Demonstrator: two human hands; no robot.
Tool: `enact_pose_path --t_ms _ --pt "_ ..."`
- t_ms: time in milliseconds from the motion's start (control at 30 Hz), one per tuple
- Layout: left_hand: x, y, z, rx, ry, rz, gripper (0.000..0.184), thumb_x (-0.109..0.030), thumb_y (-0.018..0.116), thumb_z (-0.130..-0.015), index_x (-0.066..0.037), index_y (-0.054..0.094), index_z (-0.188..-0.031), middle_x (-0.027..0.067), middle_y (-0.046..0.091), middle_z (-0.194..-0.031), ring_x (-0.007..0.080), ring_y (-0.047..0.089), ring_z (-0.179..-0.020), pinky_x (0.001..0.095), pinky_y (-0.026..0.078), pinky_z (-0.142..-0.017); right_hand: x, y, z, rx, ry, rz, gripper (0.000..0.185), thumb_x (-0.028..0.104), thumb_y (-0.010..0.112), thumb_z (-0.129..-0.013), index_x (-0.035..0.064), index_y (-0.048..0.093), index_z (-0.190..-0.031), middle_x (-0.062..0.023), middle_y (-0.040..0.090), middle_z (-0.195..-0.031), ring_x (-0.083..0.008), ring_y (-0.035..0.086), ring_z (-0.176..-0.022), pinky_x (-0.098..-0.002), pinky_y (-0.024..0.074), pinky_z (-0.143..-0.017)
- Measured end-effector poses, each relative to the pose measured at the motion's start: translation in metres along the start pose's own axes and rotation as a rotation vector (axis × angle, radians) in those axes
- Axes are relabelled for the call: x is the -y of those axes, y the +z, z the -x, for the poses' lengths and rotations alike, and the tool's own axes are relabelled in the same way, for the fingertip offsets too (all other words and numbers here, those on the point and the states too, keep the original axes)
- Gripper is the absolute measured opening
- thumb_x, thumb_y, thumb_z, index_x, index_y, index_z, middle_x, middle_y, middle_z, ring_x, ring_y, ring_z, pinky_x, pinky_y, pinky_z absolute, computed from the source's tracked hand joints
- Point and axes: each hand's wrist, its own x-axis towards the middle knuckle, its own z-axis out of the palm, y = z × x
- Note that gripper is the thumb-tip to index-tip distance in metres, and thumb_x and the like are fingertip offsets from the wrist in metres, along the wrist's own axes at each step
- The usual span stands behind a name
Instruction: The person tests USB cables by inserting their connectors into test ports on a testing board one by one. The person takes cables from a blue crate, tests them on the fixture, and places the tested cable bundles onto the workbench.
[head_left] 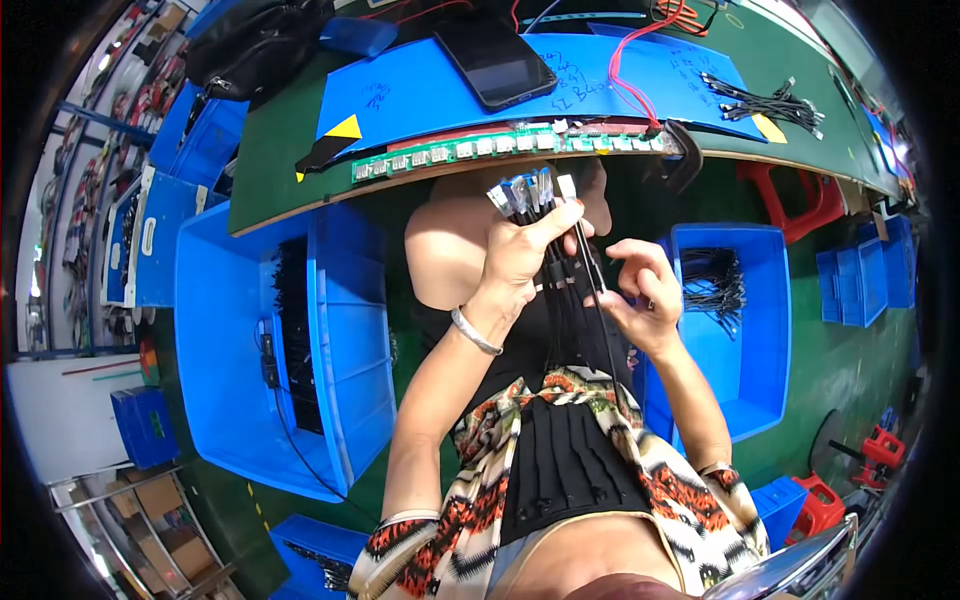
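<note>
My left hand (pixel 515 255) is closed around a bundle of black cables (pixel 556 300), below their connector ends. White and blue connectors (pixel 525 192) fan out above the fist, and one white connector stands a little apart to the right. The cables hang down over my lap, their lower ends hidden. Just right of the bundle is my right hand (pixel 645 295), fingers curled but apart from the thumb. Its thumb tip appears to touch one cable at the bundle's right side; I see nothing gripped between the fingers.
Ahead, the green bench (pixel 285 170) carries a strip of circuit board with sockets (pixel 500 146), a phone (pixel 495 65) and loose black cables (pixel 765 105). A dark clamp (pixel 684 155) grips its edge. Blue bins stand left (pixel 350 350) and right (pixel 755 370), both holding black cables.
</note>
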Motion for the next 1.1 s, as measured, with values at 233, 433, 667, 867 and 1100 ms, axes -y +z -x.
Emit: enact_pose_path --t_ms 233,433,667,867,1100 --pt "0.007 -0.011 -0.003 -0.07 0.101 -0.072 0.009 -0.011 0.06 -0.076 -0.003 0.06 -0.073 0.0049 0.059 -0.064 0.0067 0.048 -0.05 0.0199 0.038 -0.048 0.019 -0.023 -0.025 -0.569 0.239 -0.545 0.013 0.011 0.051 -0.085 0.0023 0.052 -0.094 -0.0049 0.054 -0.076 -0.0013 0.03 -0.047 -0.0138 0.0243 -0.04" --pt "0.002 -0.006 -0.005 -0.055 0.158 -0.061 0.009 -0.011 0.06 -0.078 -0.003 0.06 -0.074 0.0041 0.058 -0.064 0.0061 0.047 -0.05 0.0194 0.037 -0.048 -0.005 -0.07 -0.043 -0.811 0.297 -0.73 0.017 0.018 0.044 -0.089 0.0034 0.052 -0.085 -0.0053 0.056 -0.082 -0.0012 0.022 -0.043 -0.0153 0.0189 -0.035" --pt "-0.001 -0.004 -0.019 -0.1 0.128 0.052 0.013 -0.015 0.06 -0.077 -0.002 0.059 -0.079 0.0049 0.057 -0.064 0.0085 0.048 -0.052 0.0206 0.039 -0.048 0.005 -0.055 -0.046 -0.635 0.436 -0.515 0.018 0.012 0.044 -0.088 0.0056 0.048 -0.071 -0.0026 0.054 -0.067 -0.0015 0.025 -0.044 -0.0164 0.0197 -0.039" --pt "-0.005 -0.002 -0.024 -0.155 0.115 0.052 0.011 -0.014 0.061 -0.075 -0.003 0.059 -0.075 0.0036 0.056 -0.06 0.0081 0.049 -0.05 0.0201 0.039 -0.046 -0.002 -0.036 -0.041 -0.385 0.572 -0.409 0.021 0.013 0.047 -0.085 0.0074 0.049 -0.065 0.0008 0.051 -0.061 -0.0005 0.029 -0.045 -0.0162 0.0214 -0.041" --pt "-0.012 0.005 -0.025 -0.196 0.132 0.019 0.007 -0.011 0.061 -0.075 -0.005 0.058 -0.074 0.0026 0.056 -0.058 0.0076 0.05 -0.05 0.0196 0.038 -0.047 -0.017 -0.023 -0.054 -0.268 0.557 -0.231 0.025 0.017 0.05 -0.084 0.0066 0.051 -0.062 0.0052 0.045 -0.057 -0.0003 0.032 -0.047 -0.0169 0.0208 -0.043"
